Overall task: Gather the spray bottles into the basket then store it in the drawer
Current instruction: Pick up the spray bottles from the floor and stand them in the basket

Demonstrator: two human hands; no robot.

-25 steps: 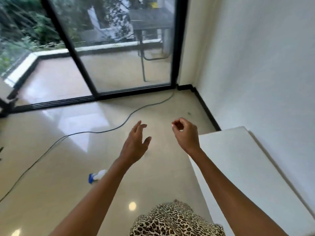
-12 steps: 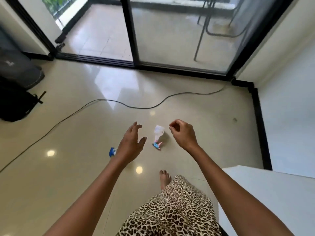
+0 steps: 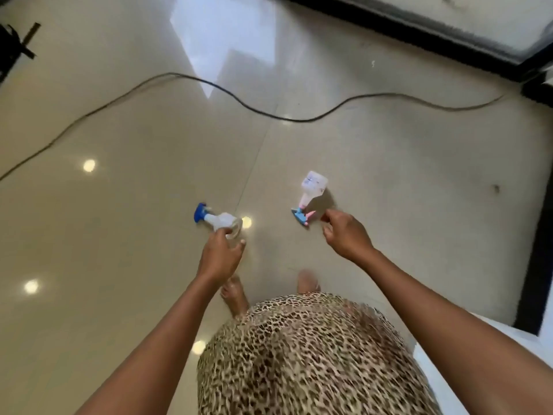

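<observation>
Down on the shiny cream floor [image 3: 389, 190] lie two spray bottles, both tipped over on their sides. From the head camera, the one on the left is a clear bottle with a blue spray top [image 3: 218, 220]. Its blue top points to the left and its body points to the right. The one on the right is a white bottle with a pink and blue spray top [image 3: 309, 194]. Its flat bottom points far away and its spray top points near, toward the person. The two bottles are well apart from each other.

The person stands over them in a spotted leopard dress [image 3: 308, 354], with both arms stretched down. Two bare feet [image 3: 235, 295] peek out just past the dress.

The left hand [image 3: 220, 254] is right over the near end of the clear bottle. Its fingers are bent and a little spread, and the fingertips seem to touch the bottle. I cannot tell if they have hold of it.

The right hand [image 3: 345, 235] is just beside the pink and blue top of the white bottle. Its fingers are curled in loosely, with a gap left between thumb and fingers, and they hold nothing.

A long black cable [image 3: 269, 113] wiggles across the floor on the far side. A black door track [image 3: 419, 34] runs along the far right. A white cabinet top [image 3: 532, 369] shows at the near right corner.
</observation>
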